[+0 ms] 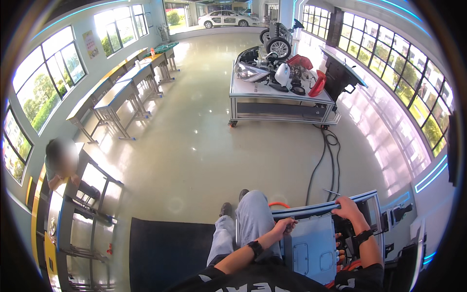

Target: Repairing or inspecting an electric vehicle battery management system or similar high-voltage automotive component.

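At the lower right, a metal-framed unit [372, 204] holds a pale grey-blue box [311, 243] with bolted cover plates. My left hand [286, 227] is closed over the box's near-left corner, its fingers pinched; whatever they hold is too small to make out. Across the frame's far rail bends my right hand [347, 208], its fingers curled down at the edge. A thin metal rod [331, 191] sticks out beside its knuckles, and I cannot tell whether the hand grips it. Orange cables [351, 265] and connectors lie beside the box, partly under my right forearm.
Ahead stands a wheeled table [282, 111] with car lamps and other car parts. Black cables [325, 160] trail across the floor from it. A dark mat [165, 253] lies left of my legs. At far left a person [63, 160] leans on a desk; several desks [116, 92] line the windows.
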{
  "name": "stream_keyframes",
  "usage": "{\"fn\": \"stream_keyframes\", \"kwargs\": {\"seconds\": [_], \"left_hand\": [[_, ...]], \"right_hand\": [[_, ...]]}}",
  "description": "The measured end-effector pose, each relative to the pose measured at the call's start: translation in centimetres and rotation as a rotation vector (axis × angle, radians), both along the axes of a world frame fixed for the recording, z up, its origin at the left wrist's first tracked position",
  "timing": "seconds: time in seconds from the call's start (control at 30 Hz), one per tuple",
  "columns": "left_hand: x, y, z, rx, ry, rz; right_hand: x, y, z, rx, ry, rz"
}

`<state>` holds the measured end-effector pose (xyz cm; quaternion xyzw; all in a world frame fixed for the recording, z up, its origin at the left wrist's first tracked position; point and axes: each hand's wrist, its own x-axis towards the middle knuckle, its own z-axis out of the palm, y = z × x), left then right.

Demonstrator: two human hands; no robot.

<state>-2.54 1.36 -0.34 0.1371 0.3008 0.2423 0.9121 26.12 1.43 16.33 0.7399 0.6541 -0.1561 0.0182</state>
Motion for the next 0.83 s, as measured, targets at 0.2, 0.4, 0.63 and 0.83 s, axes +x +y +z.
{"fn": "stream_keyframes", "kwargs": {"seconds": [0.2, 0.4, 0.63, 0.83], "left_hand": [[0.4, -0.5, -0.4, -0.017, -0.012, -0.021], [0.3, -0.2, -0.7, 0.005, 0.013, -0.045], [0.3, -0.3, -0.6, -0.023, 0.025, -0.027], [0.5, -0.2, -1.4, 0.001, 0.010, -0.022]], "right_hand": [[-0.9, 0.6, 0.5, -0.095, -0.129, 0.024], [0.5, -0.5, -0.6, 0.231, -0.081, 0.155], [-2.1, -0.2, 0.4, 0.006, -0.199, -0.053], [-1.0, -1.1, 1.0, 0.027, -0.076, 0.069]]}}
